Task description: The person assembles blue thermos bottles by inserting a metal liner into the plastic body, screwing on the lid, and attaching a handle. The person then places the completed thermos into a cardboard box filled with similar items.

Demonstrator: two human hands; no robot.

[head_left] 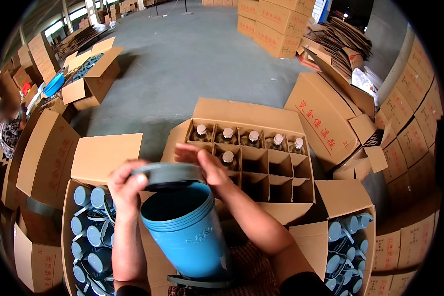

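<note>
Between my forearms a blue cylindrical flask body point(187, 241) leans with its open, ridged mouth facing up. Just over that mouth is a round grey lid-like ring point(175, 172), slightly tilted. My left hand point(126, 185) is closed on the ring's left edge. On the ring's other side, my right hand point(209, 167) has its fingers stretched out, close to the rim; whether it touches is unclear. Beyond my hands, a divided carton point(251, 111) holds several glass bottles point(253, 138) with pale caps. A dark ring point(200, 282) sits at the flask body's foot.
Open cartons of blue-grey cup-shaped parts with handles point(99, 260) flank me; the right one also holds such parts point(350, 224). A large carton point(325, 118) leans at the right, before stacked boxes point(414, 108). Another person point(10, 130) is at the far left.
</note>
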